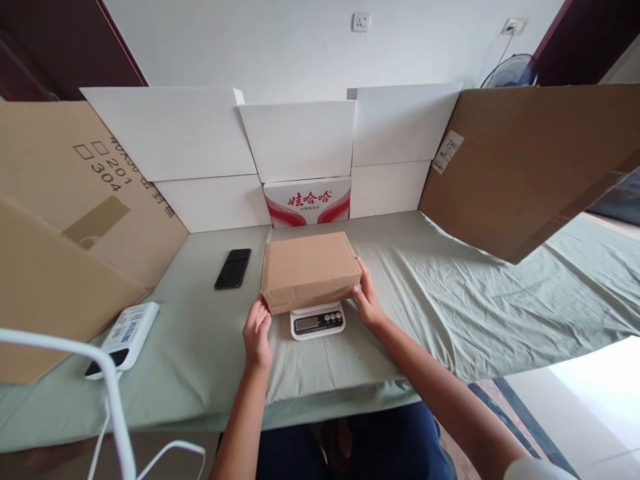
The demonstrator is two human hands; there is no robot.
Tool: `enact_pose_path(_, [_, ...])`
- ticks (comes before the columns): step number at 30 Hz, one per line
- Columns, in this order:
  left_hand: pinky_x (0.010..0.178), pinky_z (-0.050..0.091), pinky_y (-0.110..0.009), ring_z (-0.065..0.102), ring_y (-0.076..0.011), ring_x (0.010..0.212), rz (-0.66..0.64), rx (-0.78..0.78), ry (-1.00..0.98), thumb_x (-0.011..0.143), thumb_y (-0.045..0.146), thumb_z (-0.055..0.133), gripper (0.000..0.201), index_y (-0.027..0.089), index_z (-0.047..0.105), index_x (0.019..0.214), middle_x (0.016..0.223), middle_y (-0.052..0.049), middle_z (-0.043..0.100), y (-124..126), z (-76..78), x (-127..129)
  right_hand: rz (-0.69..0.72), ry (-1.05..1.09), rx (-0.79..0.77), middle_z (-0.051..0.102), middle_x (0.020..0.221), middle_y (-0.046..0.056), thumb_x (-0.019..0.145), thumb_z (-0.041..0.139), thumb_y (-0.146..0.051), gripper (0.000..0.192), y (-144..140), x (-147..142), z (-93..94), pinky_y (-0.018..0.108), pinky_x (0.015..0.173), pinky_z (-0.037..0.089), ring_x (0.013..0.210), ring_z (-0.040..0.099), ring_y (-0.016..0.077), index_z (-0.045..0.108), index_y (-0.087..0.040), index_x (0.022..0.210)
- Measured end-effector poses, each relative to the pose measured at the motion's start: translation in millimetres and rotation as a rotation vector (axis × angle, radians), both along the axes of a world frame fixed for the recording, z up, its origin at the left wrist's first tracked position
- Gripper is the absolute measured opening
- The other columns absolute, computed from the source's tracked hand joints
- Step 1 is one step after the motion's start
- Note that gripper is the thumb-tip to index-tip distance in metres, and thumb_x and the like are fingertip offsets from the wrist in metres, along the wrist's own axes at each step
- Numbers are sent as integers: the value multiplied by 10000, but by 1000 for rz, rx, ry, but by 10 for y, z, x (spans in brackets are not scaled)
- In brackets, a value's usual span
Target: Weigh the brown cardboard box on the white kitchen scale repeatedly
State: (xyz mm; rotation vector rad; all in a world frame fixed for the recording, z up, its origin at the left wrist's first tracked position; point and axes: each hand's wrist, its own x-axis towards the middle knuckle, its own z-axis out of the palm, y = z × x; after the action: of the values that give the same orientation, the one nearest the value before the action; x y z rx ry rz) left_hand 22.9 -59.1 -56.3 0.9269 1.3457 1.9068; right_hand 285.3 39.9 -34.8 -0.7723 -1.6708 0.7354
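A closed brown cardboard box (311, 267) sits over a small white kitchen scale (319, 321), covering the scale's platform. Whether the box rests its weight on the scale or is held just above it, I cannot tell. My left hand (257, 333) grips the box's near left corner, with some fingers tucked beneath it. At the right end, my right hand (367, 293) holds the near corner, thumb on the front face and fingers along the side. The scale's dark display and round buttons face me, and its screen shows no readable number.
A black phone (233, 269) lies left of the box. Further left is a white power bank-like device (123, 340) with a cable, near a white curved stand (107, 373). White panels (300, 140) and large cardboard sheets (520, 160) surround the green cloth (200, 373).
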Motion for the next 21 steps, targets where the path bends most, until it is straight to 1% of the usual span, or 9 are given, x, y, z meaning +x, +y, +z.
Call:
enact_pose_path(4, [1173, 394, -467, 537, -328, 1381, -21, 32, 1, 816, 436, 685, 614, 193, 611, 1375, 1425, -155, 619, -2, -20, 6, 1, 11, -3, 386, 1615, 23, 986, 428, -619, 648, 1, 8, 1, 522, 1193, 381, 1501, 343, 315, 288, -408, 1582])
enact_pose_path(10, [1177, 385, -478, 505, -335, 1410, -35, 32, 5, 805, 448, 690, 659, 199, 591, 1407, 1467, -160, 585, 21, -26, 14, -31, 24, -22, 390, 1608, 64, 978, 422, -638, 683, -2, 6, 36, 524, 1194, 375, 1495, 354, 329, 313, -343, 1583])
enact_pose_path(15, [1178, 385, -477, 499, -339, 1415, -50, 30, 10, 793, 454, 709, 676, 198, 591, 1408, 1475, -170, 577, 20, -2, 20, -21, 33, -25, 377, 1617, 58, 981, 429, -629, 671, -11, 2, 52, 521, 1196, 370, 1500, 351, 327, 310, -350, 1580])
enact_pose_path(21, [1178, 378, -499, 486, -359, 1422, -31, 24, 0, 767, 466, 729, 699, 186, 602, 1395, 1467, -186, 579, 27, 17, 19, -30, 37, -26, 390, 1609, 57, 975, 427, -644, 660, -19, 12, 40, 526, 1189, 379, 1495, 355, 329, 335, -360, 1563])
